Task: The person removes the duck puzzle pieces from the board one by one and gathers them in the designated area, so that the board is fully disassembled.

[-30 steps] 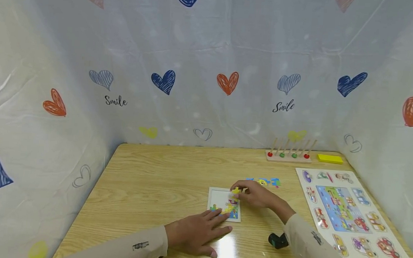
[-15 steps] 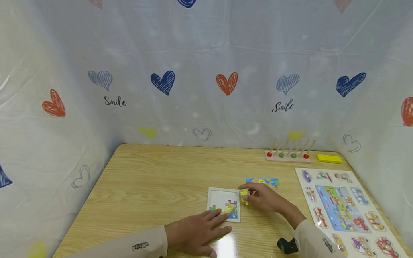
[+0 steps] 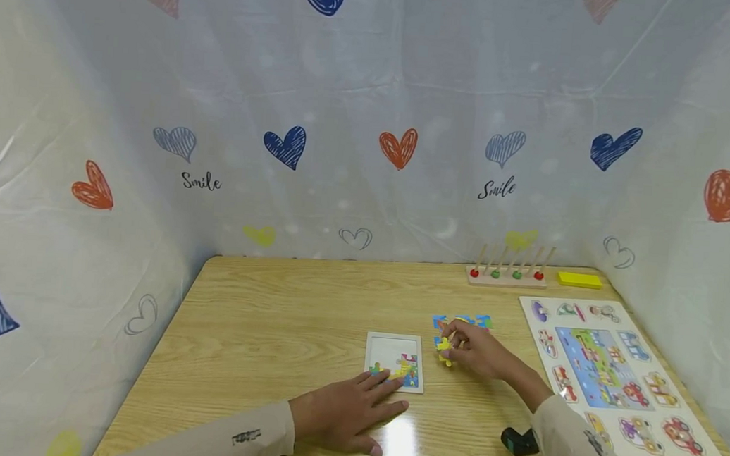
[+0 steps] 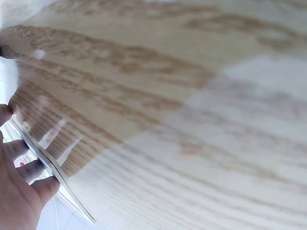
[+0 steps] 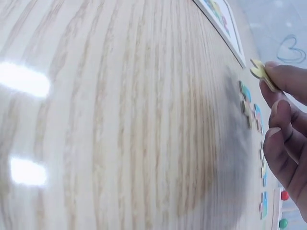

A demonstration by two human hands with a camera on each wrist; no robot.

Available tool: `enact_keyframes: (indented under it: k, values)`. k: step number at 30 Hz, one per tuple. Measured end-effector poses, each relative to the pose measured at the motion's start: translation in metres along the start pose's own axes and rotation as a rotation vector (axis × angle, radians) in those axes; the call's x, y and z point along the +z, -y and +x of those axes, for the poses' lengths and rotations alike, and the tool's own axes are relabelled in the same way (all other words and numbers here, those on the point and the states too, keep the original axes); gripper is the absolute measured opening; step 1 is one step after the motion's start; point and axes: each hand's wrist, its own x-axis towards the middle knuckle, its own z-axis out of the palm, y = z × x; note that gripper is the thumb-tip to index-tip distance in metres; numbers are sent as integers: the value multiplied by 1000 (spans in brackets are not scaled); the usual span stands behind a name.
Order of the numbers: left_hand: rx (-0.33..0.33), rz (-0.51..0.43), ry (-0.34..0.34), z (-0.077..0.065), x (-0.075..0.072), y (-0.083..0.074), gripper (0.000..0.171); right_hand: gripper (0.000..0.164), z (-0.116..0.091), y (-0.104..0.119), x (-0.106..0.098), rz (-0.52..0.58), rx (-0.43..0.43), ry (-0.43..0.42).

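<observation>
My right hand pinches a yellow jigsaw piece between thumb and fingers, right of the white puzzle tray. The right wrist view shows the yellow piece raised off the table in the fingertips. Colourful pieces fill the tray's lower and right parts; its upper left shows bare white. With fingers spread, my left hand rests on the tray's near edge and covers some pieces there. The left wrist view shows its fingertips on the tray's rim. Several loose jigsaw pieces lie beyond the right hand, partly hidden by it.
A large picture board covers the table's right side. At the back right stand a pegged wooden rack with red and green beads and a flat yellow block. A black device sits at the right wrist. Heart-patterned curtains surround the table.
My right hand has moved right, from over the tray to beside the loose pieces, carrying the yellow jigsaw piece away from the tray. The left hand has stayed on the tray's edge.
</observation>
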Motion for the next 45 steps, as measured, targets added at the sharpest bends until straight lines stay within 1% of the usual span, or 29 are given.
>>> enact_keyframes:
  k: [4,7,12,15,19,25,31,38,42,45]
  values:
    - [-1,-3,-2,0,0,0,76,29,-5,-2,-2,-27,0,-38]
    - [-3,-13,3,0,0,0,76,29,-9,-3,-3,-39,28,-60]
    - [-2,-22,-3,-1,-2,0,75,20,-13,-3,-5,-37,104,-118]
    - [2,-21,-16,-2,-2,-1,75,15,-15,-6,-6,-44,118,-148]
    - [4,-30,-23,-2,-1,-1,75,12,-16,-11,-8,-65,131,-171]
    - [6,-31,-30,-2,1,-1,75,13,-16,-14,-10,-93,188,-192]
    - [4,-26,-28,-2,2,-1,75,12,-14,-17,-10,-114,221,-223]
    - [0,-23,-18,-2,1,0,75,12,-9,-21,-6,-184,279,-257]
    - [-1,-35,-14,-2,2,0,75,18,-9,-21,-5,-211,319,-258]
    - [0,-37,-17,-2,2,0,75,24,-9,-19,-6,-223,335,-239]
